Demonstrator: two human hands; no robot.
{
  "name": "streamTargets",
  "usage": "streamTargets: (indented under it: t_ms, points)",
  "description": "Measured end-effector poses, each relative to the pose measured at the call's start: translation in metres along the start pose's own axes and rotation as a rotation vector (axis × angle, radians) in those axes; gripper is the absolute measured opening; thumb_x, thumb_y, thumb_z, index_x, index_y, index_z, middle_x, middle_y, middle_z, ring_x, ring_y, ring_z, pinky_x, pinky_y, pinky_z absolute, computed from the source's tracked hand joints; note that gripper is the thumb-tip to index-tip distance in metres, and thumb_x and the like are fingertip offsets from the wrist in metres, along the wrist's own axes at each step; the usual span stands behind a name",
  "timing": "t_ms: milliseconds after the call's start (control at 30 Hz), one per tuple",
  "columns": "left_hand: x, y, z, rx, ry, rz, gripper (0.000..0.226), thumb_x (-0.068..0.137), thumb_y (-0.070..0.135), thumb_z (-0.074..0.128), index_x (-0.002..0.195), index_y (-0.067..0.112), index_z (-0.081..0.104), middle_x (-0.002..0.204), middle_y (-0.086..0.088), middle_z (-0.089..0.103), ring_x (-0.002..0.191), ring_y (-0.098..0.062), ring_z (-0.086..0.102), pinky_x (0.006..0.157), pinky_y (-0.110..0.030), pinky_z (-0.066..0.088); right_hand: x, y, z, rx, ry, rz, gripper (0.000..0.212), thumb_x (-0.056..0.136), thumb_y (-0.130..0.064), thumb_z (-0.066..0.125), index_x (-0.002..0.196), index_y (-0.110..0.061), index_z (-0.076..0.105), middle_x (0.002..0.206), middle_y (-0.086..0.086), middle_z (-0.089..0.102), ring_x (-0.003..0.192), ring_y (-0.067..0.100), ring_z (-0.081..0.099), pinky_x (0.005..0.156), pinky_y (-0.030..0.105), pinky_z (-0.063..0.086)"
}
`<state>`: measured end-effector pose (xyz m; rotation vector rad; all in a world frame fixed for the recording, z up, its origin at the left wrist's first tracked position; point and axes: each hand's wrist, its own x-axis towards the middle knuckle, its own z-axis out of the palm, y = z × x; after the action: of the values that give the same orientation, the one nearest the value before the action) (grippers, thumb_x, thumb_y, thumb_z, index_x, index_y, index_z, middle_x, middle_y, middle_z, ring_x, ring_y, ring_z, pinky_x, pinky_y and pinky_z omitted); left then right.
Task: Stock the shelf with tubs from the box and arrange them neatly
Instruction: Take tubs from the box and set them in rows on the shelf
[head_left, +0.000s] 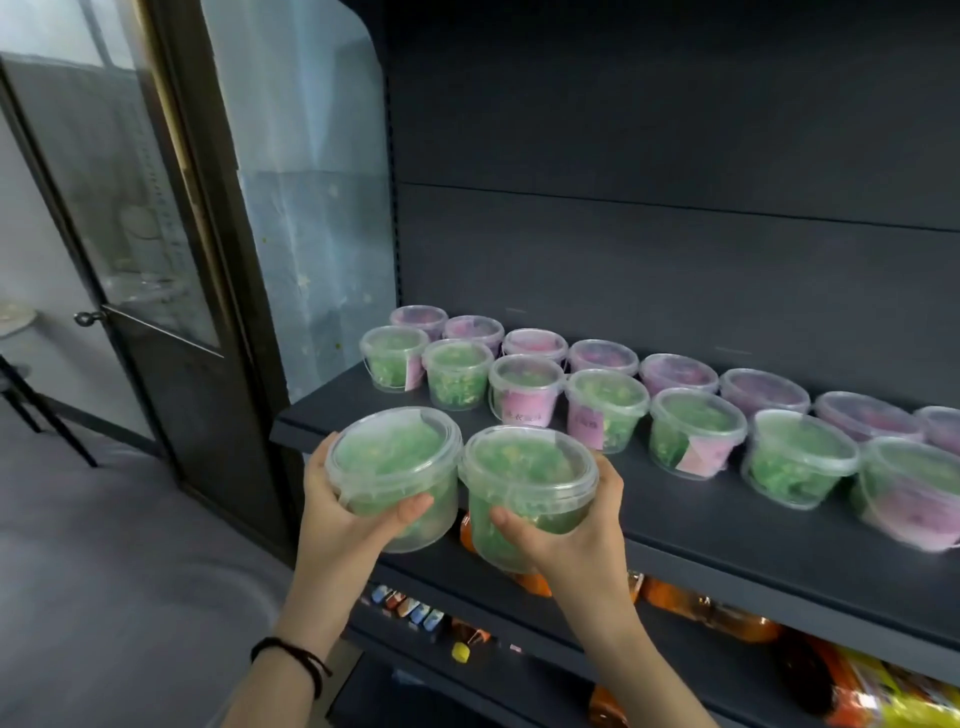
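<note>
Left hand (340, 512) grips one green tub (393, 475); right hand (569, 525) grips another green tub (524, 493); both tubs touch before the shelf (727, 535).

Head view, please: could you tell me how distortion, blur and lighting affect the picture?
In the head view, wide-angle distortion slants the door frame; the picture is soft, so the pink labels are unreadable; light is dim and even, with faint sheen on the tub lids.

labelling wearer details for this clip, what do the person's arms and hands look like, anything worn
No sleeves show in view. A dark corded bracelet with loose ends circles the left wrist. The right wrist carries nothing. There are no gloves on the left grip or the right grip.
</note>
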<state>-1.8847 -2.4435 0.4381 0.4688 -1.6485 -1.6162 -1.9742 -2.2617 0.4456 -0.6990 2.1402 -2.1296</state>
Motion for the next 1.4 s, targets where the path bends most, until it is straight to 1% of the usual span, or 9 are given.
streamTargets:
  t_ms: [200, 400, 533, 667, 900, 1033, 1133, 1233, 1400]
  points:
    - [0.054, -0.028, -0.006, 0.031, 0.034, -0.013, 0.118, 0.035, 0.042, 0.088, 0.139, 0.024, 0.034, 0.126, 0.006, 0.055, 0.112, -0.005, 0.057, 0.087, -0.026, 0.051, 0.049, 0.034, 0.04, -0.045, 0.007, 0.001, 0.093, 0.056, -0.024, 0.092, 0.127, -0.033, 0.033, 0.118, -0.021, 0.05, 0.106, -0.013, 0.051, 0.088, 0.015, 0.048]
    - [0.118, -0.057, -0.018, 0.086, 0.008, -0.018, 0.11, 0.042, 0.039, 0.095, 0.136, 0.017, 0.041, 0.126, -0.004, 0.059, 0.115, -0.017, 0.06, 0.093, -0.045, 0.052, 0.101, 0.063, 0.076, -0.03, 0.001, -0.008, 0.09, 0.057, -0.026, 0.092, 0.123, -0.035, 0.033, 0.119, -0.019, 0.048, 0.11, -0.007, 0.05, 0.091, 0.016, 0.047]
    - [0.148, -0.072, -0.02, 0.086, 0.05, 0.019, 0.105, 0.042, 0.031, 0.094, 0.13, 0.026, 0.039, 0.125, 0.005, 0.054, 0.112, -0.005, 0.058, 0.089, -0.03, 0.052, 0.125, 0.077, 0.101, -0.069, -0.038, -0.03, 0.097, 0.052, -0.031, 0.094, 0.128, -0.029, 0.033, 0.122, -0.017, 0.046, 0.114, -0.007, 0.047, 0.095, 0.016, 0.044]
    - [0.174, -0.089, -0.027, 0.108, 0.075, 0.012, 0.096, 0.048, 0.022, 0.095, 0.12, 0.04, 0.035, 0.116, 0.017, 0.051, 0.099, 0.015, 0.055, 0.081, -0.013, 0.048, 0.139, 0.083, 0.121, -0.078, -0.044, -0.018, 0.102, 0.053, -0.029, 0.094, 0.131, -0.025, 0.03, 0.125, -0.016, 0.042, 0.115, -0.012, 0.043, 0.09, 0.003, 0.039]
    - [0.215, -0.104, -0.04, 0.241, -0.025, 0.072, 0.087, 0.063, 0.007, 0.086, 0.127, 0.027, 0.03, 0.113, 0.023, 0.046, 0.094, 0.027, 0.049, 0.076, 0.002, 0.039, 0.151, 0.086, 0.139, -0.188, -0.013, 0.015, 0.105, 0.056, -0.027, 0.093, 0.136, -0.024, 0.026, 0.116, -0.032, 0.038, 0.113, -0.004, 0.045, 0.092, 0.005, 0.035]
    - [0.228, -0.106, -0.05, 0.276, -0.087, 0.051, 0.1, 0.052, 0.037, 0.092, 0.131, 0.026, 0.032, 0.118, 0.017, 0.052, 0.107, 0.011, 0.053, 0.088, -0.01, 0.044, 0.147, 0.081, 0.145, -0.219, 0.01, 0.078, 0.107, 0.059, -0.033, 0.091, 0.141, -0.028, 0.023, 0.113, -0.032, 0.041, 0.112, -0.002, 0.045, 0.076, -0.005, 0.033]
    - [0.23, -0.108, -0.057, 0.323, -0.117, 0.061, 0.102, 0.046, 0.056, 0.085, 0.129, 0.024, 0.035, 0.122, 0.007, 0.054, 0.112, -0.004, 0.056, 0.093, -0.023, 0.046, 0.143, 0.079, 0.147, -0.252, 0.035, 0.091, 0.108, 0.059, -0.036, 0.09, 0.142, -0.026, 0.022, 0.122, -0.02, 0.044, 0.114, -0.001, 0.045, 0.082, 0.0, 0.035]
    - [0.225, -0.102, -0.06, 0.325, -0.141, 0.07, 0.093, 0.052, 0.056, 0.082, 0.128, 0.024, 0.04, 0.122, 0.008, 0.054, 0.112, -0.004, 0.055, 0.096, -0.025, 0.046, 0.14, 0.075, 0.145, -0.262, 0.044, 0.122, 0.11, 0.06, -0.035, 0.09, 0.145, -0.021, 0.02, 0.127, -0.014, 0.044, 0.116, 0.002, 0.044, 0.093, 0.016, 0.036]
    - [0.194, -0.097, -0.068, 0.364, -0.066, 0.069, 0.09, 0.068, 0.054, 0.079, 0.14, 0.017, 0.04, 0.14, -0.003, 0.047, 0.129, -0.016, 0.044, 0.108, -0.041, 0.038, 0.121, 0.071, 0.124, -0.24, 0.009, 0.147, 0.114, 0.066, -0.032, 0.087, 0.151, -0.018, 0.012, 0.148, -0.002, 0.038, 0.132, 0.01, 0.039, 0.104, 0.022, 0.034]
